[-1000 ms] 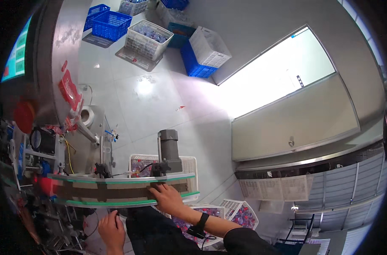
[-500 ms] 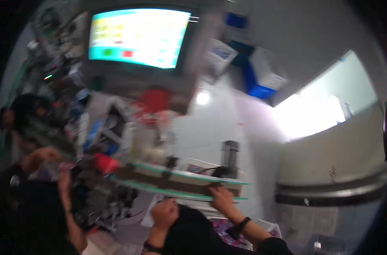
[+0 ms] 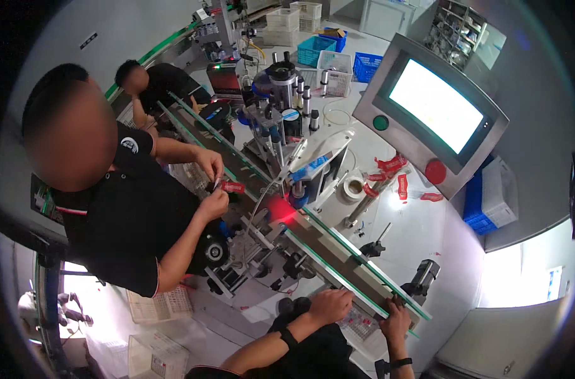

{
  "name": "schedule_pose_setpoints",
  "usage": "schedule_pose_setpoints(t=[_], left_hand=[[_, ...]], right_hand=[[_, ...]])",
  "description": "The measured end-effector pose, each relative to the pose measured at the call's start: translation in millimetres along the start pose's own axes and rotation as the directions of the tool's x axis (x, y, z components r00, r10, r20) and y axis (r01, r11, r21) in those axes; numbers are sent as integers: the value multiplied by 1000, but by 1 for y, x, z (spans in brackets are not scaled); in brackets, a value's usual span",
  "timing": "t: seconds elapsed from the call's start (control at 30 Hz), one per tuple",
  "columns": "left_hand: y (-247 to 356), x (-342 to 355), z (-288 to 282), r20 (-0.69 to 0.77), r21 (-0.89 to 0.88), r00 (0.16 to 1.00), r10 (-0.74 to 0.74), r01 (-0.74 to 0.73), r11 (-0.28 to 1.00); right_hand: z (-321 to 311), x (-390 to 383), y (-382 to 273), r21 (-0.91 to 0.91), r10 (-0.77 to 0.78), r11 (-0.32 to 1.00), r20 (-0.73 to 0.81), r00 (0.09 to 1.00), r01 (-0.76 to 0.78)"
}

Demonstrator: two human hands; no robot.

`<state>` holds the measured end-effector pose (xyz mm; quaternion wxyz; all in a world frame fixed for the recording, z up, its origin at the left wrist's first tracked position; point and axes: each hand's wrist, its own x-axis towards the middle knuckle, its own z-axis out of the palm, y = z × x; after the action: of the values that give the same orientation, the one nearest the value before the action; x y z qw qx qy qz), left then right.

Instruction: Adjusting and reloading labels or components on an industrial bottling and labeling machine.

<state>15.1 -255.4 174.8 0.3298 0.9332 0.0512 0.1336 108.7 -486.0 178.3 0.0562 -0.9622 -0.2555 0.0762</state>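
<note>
My left hand (image 3: 328,306) is closed, its knuckles beside the near green-edged rail of the conveyor (image 3: 344,265); what it may hold is hidden. My right hand (image 3: 396,319) reaches onto the conveyor's right end, fingers bent round a small dark part that I cannot make out. A red light (image 3: 281,208) falls on the labelling machine at the belt's middle. Above it stands a control panel (image 3: 436,104) with a lit screen, green button and red knob. At left a co-worker (image 3: 129,215) in black holds a small red-labelled piece (image 3: 230,187) in both hands.
A second person (image 3: 161,85) works farther along the conveyor. Crates (image 3: 312,47) stand at the back, stacked blue and white ones (image 3: 489,196) at right. Loose red labels (image 3: 401,186) lie beside a roll (image 3: 353,188). More white baskets (image 3: 158,306) are below left; a motor (image 3: 421,278) juts out right.
My view has swung left, bringing the co-workers and the screen into it. My left hand has come up toward the rail; my right hand stays at the conveyor's end.
</note>
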Motion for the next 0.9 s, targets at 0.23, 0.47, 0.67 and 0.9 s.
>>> schedule_pose_setpoints(t=[0.23,0.47,0.67,0.9], left_hand=[[-5,-4,3,-60,-25,997,40,-41,999],[-6,-7,6,-20,2,999,41,-41,999],[-1,-5,1,-29,6,998,47,-47,999],[1,-4,-3,5,29,1000,15,-16,999]], right_hand=[[-4,0,-10,98,81,991,59,995,-87],[-6,-5,-9,91,101,990,83,991,-109],[-7,-6,-9,76,116,990,86,989,-123],[3,-7,-3,91,56,994,-22,998,-53]])
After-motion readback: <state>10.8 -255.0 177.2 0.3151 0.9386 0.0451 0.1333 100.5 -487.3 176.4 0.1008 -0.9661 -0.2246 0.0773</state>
